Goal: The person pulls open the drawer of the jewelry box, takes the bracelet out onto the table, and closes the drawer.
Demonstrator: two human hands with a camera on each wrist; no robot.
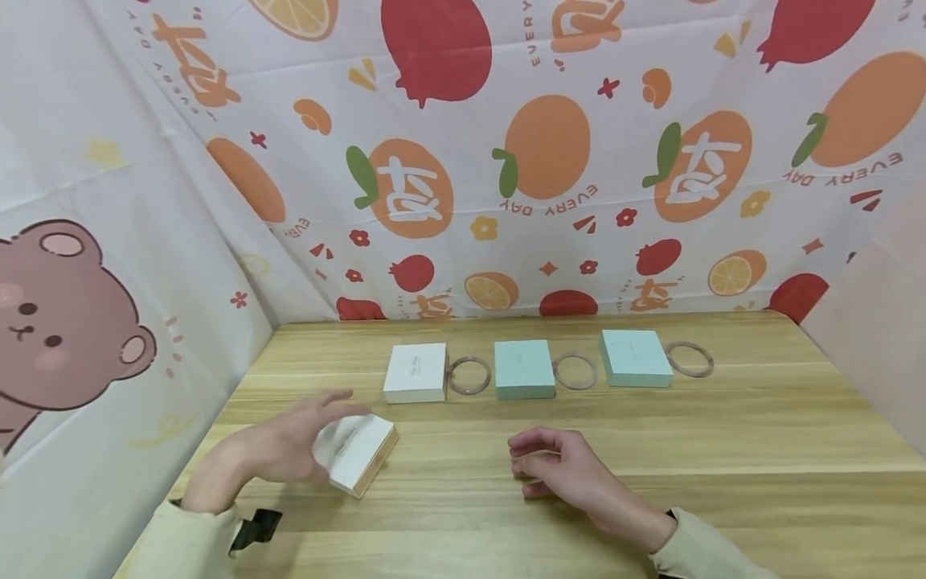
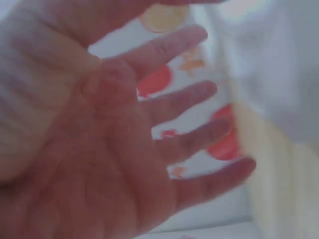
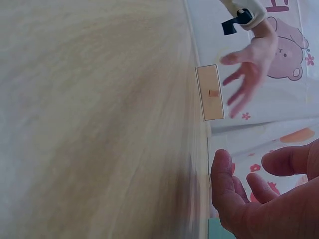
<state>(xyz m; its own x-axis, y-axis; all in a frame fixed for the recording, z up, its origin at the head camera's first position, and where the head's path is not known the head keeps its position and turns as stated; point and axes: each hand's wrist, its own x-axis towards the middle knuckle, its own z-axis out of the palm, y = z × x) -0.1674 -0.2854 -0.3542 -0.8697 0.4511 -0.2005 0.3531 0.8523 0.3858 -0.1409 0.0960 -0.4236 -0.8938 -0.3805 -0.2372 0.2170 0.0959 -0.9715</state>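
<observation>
At the left of the wooden table a small white box [image 1: 365, 454] lies at an angle. Its tan side [image 3: 210, 92] carries a small darker tab in the right wrist view. Just above it is my left hand [image 1: 289, 442], fingers spread and thumb apart, overlapping part of the lid. The left wrist view shows an empty palm [image 2: 109, 149]. My right hand [image 1: 567, 478] hovers over the table right of centre, fingers loosely bent around nothing. Nearest ahead of it is a mint box [image 1: 524, 370].
Along the back stand another white box [image 1: 415, 372] and a second mint box [image 1: 635, 358]. Translucent rings, a left ring [image 1: 486, 378], a middle ring [image 1: 595, 372] and a right ring [image 1: 709, 363], lie at the boxes' right sides. A fruit-print curtain [image 1: 463, 161] hangs behind the table [image 1: 463, 515].
</observation>
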